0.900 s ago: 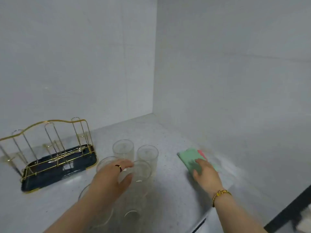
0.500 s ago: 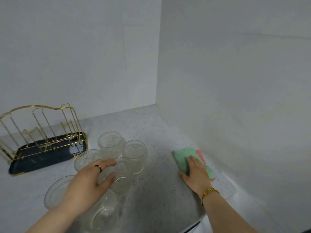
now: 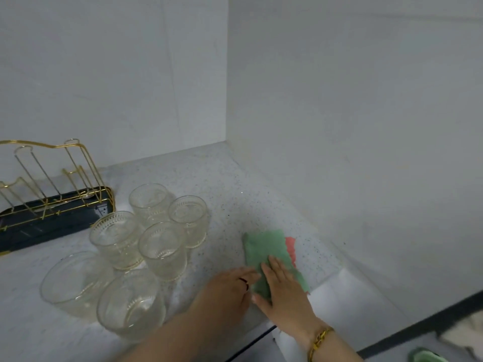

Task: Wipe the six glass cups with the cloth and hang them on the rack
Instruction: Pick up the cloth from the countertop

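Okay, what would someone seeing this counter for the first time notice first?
Six glass cups stand clustered left of centre on the counter. To their right, the right hand lies flat on a green cloth, the left hand touching its edge. A gold wire rack stands far left, cupless.

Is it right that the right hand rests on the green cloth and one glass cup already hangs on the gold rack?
Not quite. The head view shows no cup hanging on the gold rack; all six glass cups stand on the counter beside it. The right hand does rest on the green cloth.
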Available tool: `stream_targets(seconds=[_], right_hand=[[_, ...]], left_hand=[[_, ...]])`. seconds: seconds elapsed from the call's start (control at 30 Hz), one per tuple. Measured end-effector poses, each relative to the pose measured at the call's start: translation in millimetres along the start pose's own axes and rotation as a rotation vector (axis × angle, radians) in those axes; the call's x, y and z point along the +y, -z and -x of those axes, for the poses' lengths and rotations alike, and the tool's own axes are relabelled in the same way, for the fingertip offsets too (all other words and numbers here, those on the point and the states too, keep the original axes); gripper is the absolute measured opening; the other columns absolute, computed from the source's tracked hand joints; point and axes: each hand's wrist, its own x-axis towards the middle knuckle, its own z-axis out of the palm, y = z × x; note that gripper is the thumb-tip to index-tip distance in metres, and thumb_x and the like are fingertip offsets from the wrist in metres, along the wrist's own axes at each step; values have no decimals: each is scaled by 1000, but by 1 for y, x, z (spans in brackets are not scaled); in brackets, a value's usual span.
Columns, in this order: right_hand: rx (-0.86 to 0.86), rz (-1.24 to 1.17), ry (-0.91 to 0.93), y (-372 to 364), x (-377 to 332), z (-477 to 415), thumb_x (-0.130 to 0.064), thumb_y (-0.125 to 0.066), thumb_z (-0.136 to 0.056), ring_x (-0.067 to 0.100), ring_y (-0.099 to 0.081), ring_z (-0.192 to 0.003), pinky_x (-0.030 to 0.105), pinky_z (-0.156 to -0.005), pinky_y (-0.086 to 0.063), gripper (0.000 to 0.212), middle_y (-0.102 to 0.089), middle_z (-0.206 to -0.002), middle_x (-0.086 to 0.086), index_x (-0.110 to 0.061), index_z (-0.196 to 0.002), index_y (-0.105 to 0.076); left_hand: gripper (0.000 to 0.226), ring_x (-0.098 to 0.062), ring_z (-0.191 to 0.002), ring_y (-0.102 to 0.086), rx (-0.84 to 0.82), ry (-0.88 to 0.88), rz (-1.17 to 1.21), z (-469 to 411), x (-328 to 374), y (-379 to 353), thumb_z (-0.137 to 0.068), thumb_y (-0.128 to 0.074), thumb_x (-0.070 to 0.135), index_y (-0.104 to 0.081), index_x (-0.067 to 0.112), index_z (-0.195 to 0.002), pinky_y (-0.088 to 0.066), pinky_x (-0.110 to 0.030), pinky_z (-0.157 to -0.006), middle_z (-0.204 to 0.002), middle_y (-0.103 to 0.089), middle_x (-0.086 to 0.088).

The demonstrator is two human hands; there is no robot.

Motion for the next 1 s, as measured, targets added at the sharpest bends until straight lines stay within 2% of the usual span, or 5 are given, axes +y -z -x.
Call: stream_targets(seconds=[0.2, 0.33, 0.53, 0.87, 1.0], right_hand=[[-81, 176, 19, 8, 28, 24, -75, -14, -75, 8, -52, -117, 18, -111, 1, 77, -62, -123, -8, -25, -119, -51], [11, 222, 189, 2, 46, 25, -64, -62, -49, 6, -56, -104, 23, -100, -37, 76, -67, -111, -12, -27, -113, -44], [247, 203, 391, 15, 49, 21, -24, -42, -67, 8, -67, -73, 17, -69, -52, 30, -72, -82, -9, -23, -77, -70], [254, -334, 5, 47, 41, -20, -11, -50, -88, 12, -55, -85, 10, -65, -36, 27, -60, -100, -6, -18, -113, -59], [272, -189, -28, 45, 40, -42, -19, -48, -89, 19, -42, -126, 19, -100, -29, 44, -49, -133, 2, -17, -132, -42]], left_hand=[[67, -8, -142, -10, -288, 31, -107, -14, -3, -28, -90, -44, 45, -15, 23, -145, 1, -21, -114, -156, -9, 8], [81, -13, -138, -22, -299, -52, -242, -18, -2, -25, -76, -58, 56, -28, 17, -141, -1, -26, -116, -150, -28, 3], [39, -2, -58, -59, -159, -156, -340, -13, 1, -39, -40, -57, 64, -65, 28, -51, -32, -17, -74, -55, -59, 19], [26, -14, -84, -59, -27, 406, 334, -51, -11, -8, -91, -50, 32, -64, 17, -107, -46, -22, -79, -93, -66, 1], [40, -15, -111, -55, -70, 448, 186, -62, -23, -12, -91, -45, 41, -50, 19, -124, -39, -23, -92, -123, -59, 2]])
